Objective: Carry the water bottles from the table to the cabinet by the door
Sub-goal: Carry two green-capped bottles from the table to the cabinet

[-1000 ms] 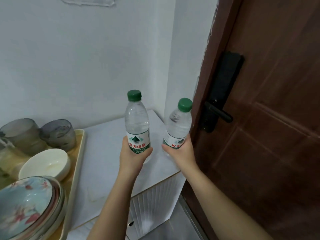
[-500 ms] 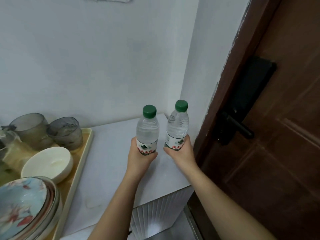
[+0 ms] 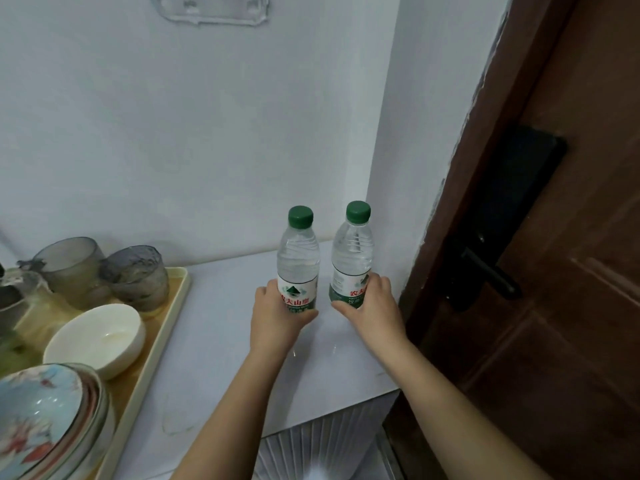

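Two clear water bottles with green caps and green-and-white labels stand upright side by side over the white cabinet top (image 3: 214,341), close to its back right corner. My left hand (image 3: 277,318) is wrapped around the base of the left bottle (image 3: 298,261). The right bottle (image 3: 352,258) is held low down by my right hand (image 3: 372,306). Both bottle bases are hidden by my fingers, so I cannot tell whether they rest on the surface.
A cream tray (image 3: 162,341) on the left of the cabinet top holds two smoky glass cups (image 3: 136,275), a white bowl (image 3: 98,337) and stacked patterned plates (image 3: 48,420). A brown door (image 3: 561,271) with a black lock handle (image 3: 491,271) stands right beside the cabinet.
Both hands have carried the bottles forward and down toward the back right corner of the cabinet top, and the bottles now sit level with each other.
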Available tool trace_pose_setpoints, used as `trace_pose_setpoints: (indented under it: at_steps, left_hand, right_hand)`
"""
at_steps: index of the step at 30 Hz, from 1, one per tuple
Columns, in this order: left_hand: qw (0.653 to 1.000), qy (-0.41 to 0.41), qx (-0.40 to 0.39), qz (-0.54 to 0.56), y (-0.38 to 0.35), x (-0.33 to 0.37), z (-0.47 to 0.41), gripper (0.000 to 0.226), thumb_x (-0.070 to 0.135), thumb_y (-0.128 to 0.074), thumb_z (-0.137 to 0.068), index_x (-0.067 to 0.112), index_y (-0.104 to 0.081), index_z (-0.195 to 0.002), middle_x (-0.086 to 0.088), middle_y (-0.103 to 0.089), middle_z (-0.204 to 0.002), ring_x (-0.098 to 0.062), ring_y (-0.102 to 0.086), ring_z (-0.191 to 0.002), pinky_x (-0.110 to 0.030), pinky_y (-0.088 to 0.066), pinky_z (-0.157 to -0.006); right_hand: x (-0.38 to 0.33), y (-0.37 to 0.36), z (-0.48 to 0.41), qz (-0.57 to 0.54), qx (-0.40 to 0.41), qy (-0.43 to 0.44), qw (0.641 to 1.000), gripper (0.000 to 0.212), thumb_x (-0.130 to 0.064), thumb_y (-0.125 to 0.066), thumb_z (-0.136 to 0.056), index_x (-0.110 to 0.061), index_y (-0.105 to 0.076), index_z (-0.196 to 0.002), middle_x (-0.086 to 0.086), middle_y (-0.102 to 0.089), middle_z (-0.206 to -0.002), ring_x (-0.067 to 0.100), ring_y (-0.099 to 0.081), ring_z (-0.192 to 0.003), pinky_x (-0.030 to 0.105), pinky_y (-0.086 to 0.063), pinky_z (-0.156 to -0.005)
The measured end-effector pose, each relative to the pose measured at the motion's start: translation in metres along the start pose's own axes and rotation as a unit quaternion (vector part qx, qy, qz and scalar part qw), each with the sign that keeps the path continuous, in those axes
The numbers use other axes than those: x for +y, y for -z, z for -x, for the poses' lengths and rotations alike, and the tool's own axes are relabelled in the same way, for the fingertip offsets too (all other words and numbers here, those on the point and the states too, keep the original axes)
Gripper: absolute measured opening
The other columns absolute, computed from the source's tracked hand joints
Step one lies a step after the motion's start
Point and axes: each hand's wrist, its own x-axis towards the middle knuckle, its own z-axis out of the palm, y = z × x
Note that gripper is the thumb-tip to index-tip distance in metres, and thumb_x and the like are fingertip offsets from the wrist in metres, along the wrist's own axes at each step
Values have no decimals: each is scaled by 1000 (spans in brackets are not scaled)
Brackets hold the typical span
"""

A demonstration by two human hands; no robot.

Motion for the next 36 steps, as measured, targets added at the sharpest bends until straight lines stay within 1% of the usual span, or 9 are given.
trace_pose_setpoints:
  at_steps: [4, 7, 11, 14, 16, 21, 24, 28, 36]
  left_hand:
    - [999, 2, 29, 35, 1, 11, -5, 58, 22, -87, -61, 15, -51, -106, 0, -60, -101, -20, -58, -91, -31, -45, -71]
    - [996, 23, 40, 74, -2, 16, -18, 55, 20, -86, -63, 19, -47, -101, 3, -63, -99, -19, -61, -89, -31, -47, -70]
    - [993, 28, 44, 105, -10, 26, -43, 49, 14, -84, -66, 19, -48, -98, 5, -62, -96, -21, -63, -93, -28, -43, -69]
    - [994, 29, 37, 99, -14, 31, -63, 46, 13, -83, -68, 17, -50, -99, -1, -63, -103, -20, -60, -92, -27, -42, -71]
    - [996, 28, 40, 77, -15, 32, -77, 50, 17, -83, -69, 14, -52, -107, -4, -56, -106, -22, -59, -93, -28, -42, -73]
    - [998, 27, 26, 52, -18, 34, -107, 56, 20, -84, -70, 11, -53, -116, -9, -52, -108, -26, -58, -95, -28, -41, -74]
    - [998, 19, 28, 60, -23, 33, -118, 56, 19, -83, -71, 11, -51, -115, -8, -54, -109, -25, -59, -97, -28, -42, -75]
    - [995, 16, 39, 89, -32, 32, -131, 53, 18, -84, -69, 12, -48, -108, -6, -59, -107, -23, -61, -94, -35, -49, -75]
    - [995, -2, 40, 93, -36, 28, -135, 48, 17, -83, -71, 9, -48, -104, -8, -57, -104, -24, -60, -89, -37, -50, -73]
  right_hand:
    - [-6, -2, -10, -22, 2, 3, 1000, 66, -38, -79, -77, -10, -47, -128, 9, -51, -123, 28, -58, -110, 32, -45, -82]
    - [-14, -6, -27, -49, 13, -10, 999, 64, -36, -81, -76, -9, -46, -122, 9, -55, -122, 28, -58, -111, 33, -46, -83]
    - [-24, -14, -51, -61, 40, -29, 997, 55, -38, -80, -77, -12, -39, -102, 8, -61, -110, 31, -63, -99, 35, -48, -72]
    - [-29, -20, -68, -39, 47, -46, 997, 51, -39, -76, -81, -10, -40, -101, 11, -63, -106, 33, -63, -96, 35, -47, -68]
    - [-31, -24, -79, -17, 50, -52, 997, 46, -41, -74, -82, -11, -45, -99, 10, -65, -100, 32, -63, -91, 32, -40, -64]
    - [-35, -30, -98, 25, 56, -60, 996, 33, -39, -66, -89, -16, -48, -75, 5, -61, -77, 23, -49, -68, 29, -33, -60]
    - [-37, -35, -109, 39, 52, -61, 996, 30, -37, -61, -93, -14, -51, -75, 8, -65, -81, 23, -49, -68, 29, -35, -60]
    - [-38, -40, -123, 44, 54, -67, 995, 33, -37, -60, -94, -6, -62, -83, 13, -68, -87, 33, -61, -78, 31, -38, -61]
    - [-40, -47, -126, 37, 59, -64, 996, 33, -34, -58, -95, -3, -62, -86, 15, -67, -90, 34, -61, -83, 30, -36, -61]
